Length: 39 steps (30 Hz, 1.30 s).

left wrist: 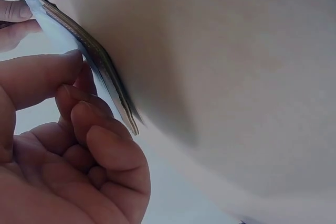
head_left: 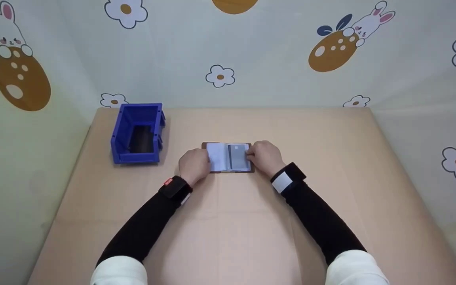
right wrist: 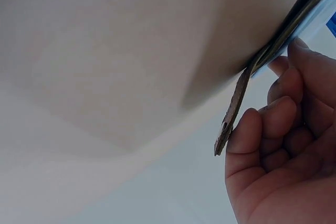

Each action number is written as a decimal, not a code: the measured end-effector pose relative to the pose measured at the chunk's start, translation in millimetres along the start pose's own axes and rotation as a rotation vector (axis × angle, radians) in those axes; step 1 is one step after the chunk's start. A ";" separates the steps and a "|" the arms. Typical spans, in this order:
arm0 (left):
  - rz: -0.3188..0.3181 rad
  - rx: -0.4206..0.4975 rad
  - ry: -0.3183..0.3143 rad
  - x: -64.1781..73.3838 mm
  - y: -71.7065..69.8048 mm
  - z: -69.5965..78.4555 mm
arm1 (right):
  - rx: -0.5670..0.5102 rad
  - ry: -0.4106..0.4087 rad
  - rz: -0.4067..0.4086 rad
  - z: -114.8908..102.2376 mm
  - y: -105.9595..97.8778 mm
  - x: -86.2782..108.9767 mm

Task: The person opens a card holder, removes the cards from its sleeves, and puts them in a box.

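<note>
A card holder (head_left: 217, 157) lies spread open in front of me, with a brown cover and clear plastic sleeves. A grey card (head_left: 238, 156) shows in its right-hand sleeve. My left hand (head_left: 194, 165) pinches the holder's left side between thumb and curled fingers. At the right side, my right hand (head_left: 266, 157) pinches the sleeve edge beside the card; whether the card itself is gripped cannot be told. The cover's brown edge (left wrist: 102, 59) runs past the fingertips in the left wrist view. In the right wrist view, a cover flap (right wrist: 239, 98) angles away near the fingers.
A blue plastic bin (head_left: 137, 158) with a dark bottom stands at the back left of the table (head_left: 228, 221). Pale curtains (head_left: 275, 55) printed with flowers and rabbits rise behind the table and along both sides.
</note>
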<state>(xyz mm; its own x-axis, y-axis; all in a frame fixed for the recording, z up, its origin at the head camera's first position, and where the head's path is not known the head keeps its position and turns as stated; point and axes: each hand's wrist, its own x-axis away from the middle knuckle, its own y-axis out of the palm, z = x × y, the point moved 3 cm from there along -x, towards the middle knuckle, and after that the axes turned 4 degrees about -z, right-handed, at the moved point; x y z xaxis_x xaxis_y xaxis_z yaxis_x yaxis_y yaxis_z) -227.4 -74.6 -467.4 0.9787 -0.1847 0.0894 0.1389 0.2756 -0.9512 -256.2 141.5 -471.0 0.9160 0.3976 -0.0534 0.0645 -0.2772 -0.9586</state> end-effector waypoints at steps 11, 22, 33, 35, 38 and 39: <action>0.005 0.029 -0.026 0.3 0.6 -0.6 | -0.003 -0.018 0.015 -0.7 -2.3 0.9; -0.018 0.050 -0.066 -0.4 1.8 -2.2 | 0.011 -0.010 0.010 -3.3 -1.0 0.6; -0.056 0.178 -0.075 -1.4 -1.5 -9.7 | 0.060 -0.033 0.008 -8.4 -0.8 1.0; -0.062 0.184 -0.075 -1.7 -1.5 -10.1 | 0.068 -0.046 0.014 -10.1 -1.3 1.4; -0.066 0.188 -0.079 -2.1 -1.2 -11.0 | 0.090 -0.072 0.021 -12.9 -1.5 1.6; -0.066 0.189 -0.081 -2.2 -1.1 -11.2 | 0.099 -0.082 0.024 -13.8 -1.5 1.5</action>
<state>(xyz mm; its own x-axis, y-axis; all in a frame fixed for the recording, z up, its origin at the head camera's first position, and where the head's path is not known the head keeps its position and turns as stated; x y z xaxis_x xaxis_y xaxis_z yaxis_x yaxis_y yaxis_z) -231.4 -85.1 -469.9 0.9744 -0.1339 0.1808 0.2219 0.4385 -0.8709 -249.4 130.4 -465.8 0.8812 0.4629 -0.0958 -0.0008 -0.2012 -0.9795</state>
